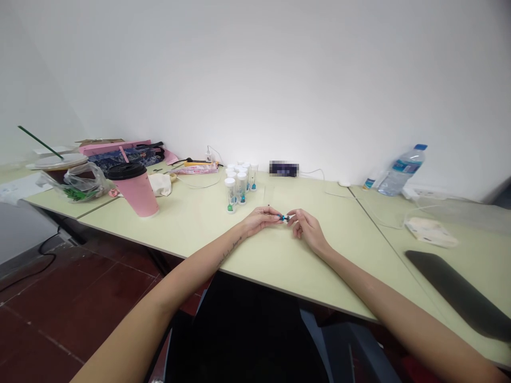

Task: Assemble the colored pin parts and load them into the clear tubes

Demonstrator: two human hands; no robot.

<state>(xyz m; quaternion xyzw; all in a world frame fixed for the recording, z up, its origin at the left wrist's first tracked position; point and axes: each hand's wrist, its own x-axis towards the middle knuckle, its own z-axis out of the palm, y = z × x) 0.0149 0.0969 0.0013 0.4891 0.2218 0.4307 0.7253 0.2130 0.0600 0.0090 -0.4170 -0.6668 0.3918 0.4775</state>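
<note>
Between my two hands, just above the table (pixel 191 223), is a small blue piece with a dark end (pixel 284 218). My left hand (pixel 259 221) is closed, pinching the piece by its left side with thumb and fingers. My right hand (pixel 306 227) is at the piece's dark right end, fingers bent; whether they grip it or only touch it is too small to tell. Behind my left hand stand several clear tubes (pixel 241 187) with white caps, holding small blue and green pieces.
On the left are a pink cup (pixel 138 194) with a black lid, an iced drink (pixel 56 167) in a plastic bag and pink bags. A dark pixelated device (pixel 283 169) sits by the wall. To the right are a water bottle (pixel 403 170), cables and a black mat (pixel 455 290).
</note>
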